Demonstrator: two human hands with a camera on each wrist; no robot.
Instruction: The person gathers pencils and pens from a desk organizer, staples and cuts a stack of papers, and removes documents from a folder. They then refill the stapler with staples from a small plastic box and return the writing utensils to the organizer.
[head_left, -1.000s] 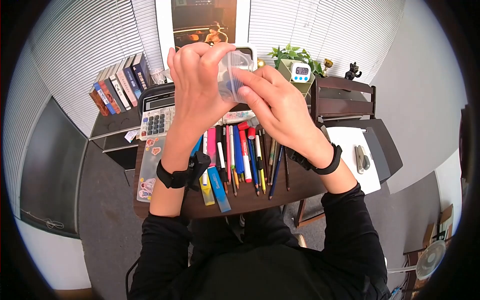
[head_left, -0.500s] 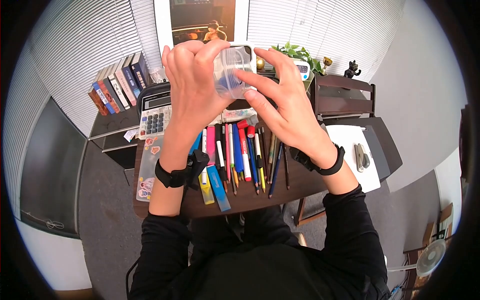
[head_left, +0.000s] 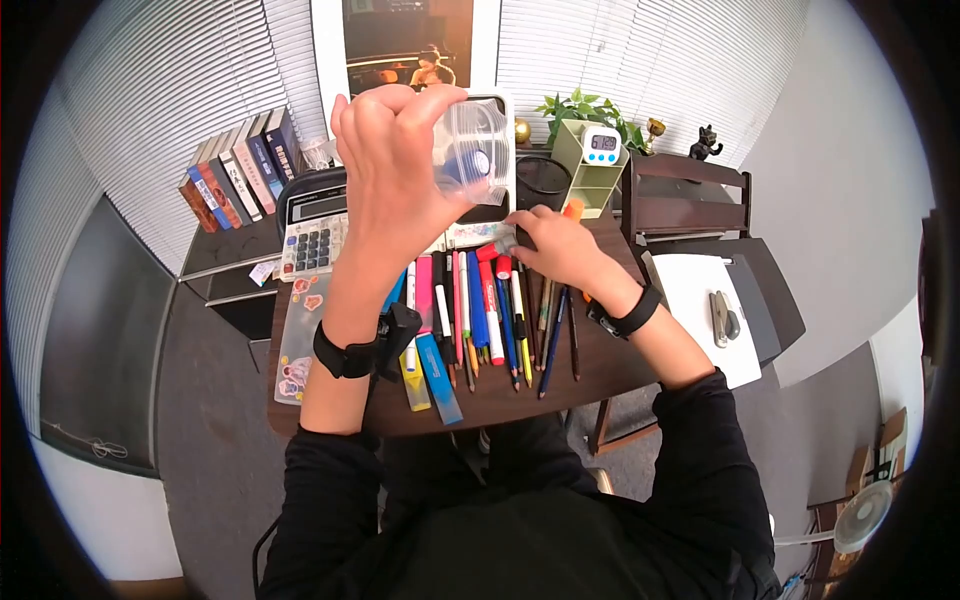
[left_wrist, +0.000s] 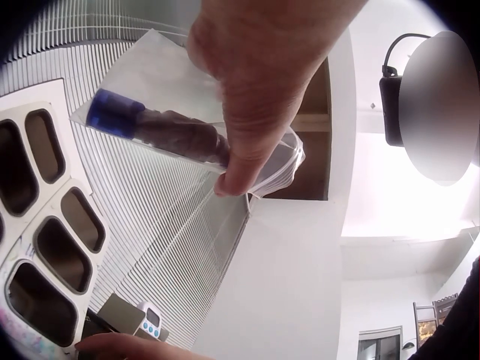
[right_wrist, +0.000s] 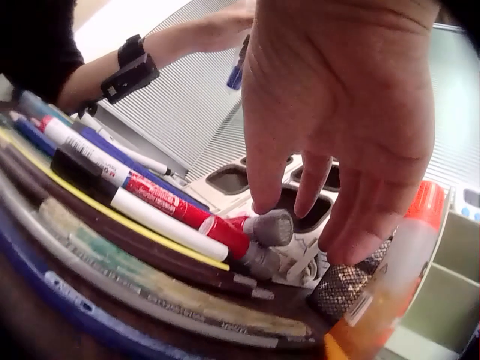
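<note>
Dark brown tabletop (head_left: 610, 350) spreads before you, its near edge rounded. At that edge lie two flat highlighters, one yellow (head_left: 415, 390), one blue (head_left: 438, 380); beyond them, a row of slim pens and pencils (head_left: 480, 330), too overlapped to count. Your right hand (head_left: 565, 245) hangs low at the row's far end, fingers loosely bent and gripping nothing you can see, close to two red markers (right_wrist: 225, 236) with grey ends. One orange-capped tube (right_wrist: 390, 277) stands beside it. Higher, left of your right hand, your left hand (head_left: 390, 170) is closed on one thin, glossy clear pouch (head_left: 490, 130) with a blue-ended cylinder (left_wrist: 114, 114) inside. Farther off are one white organizer (left_wrist: 67, 191) with rounded openings, one white timer (head_left: 602, 145) and ribbed blinds (head_left: 650, 50).
</note>
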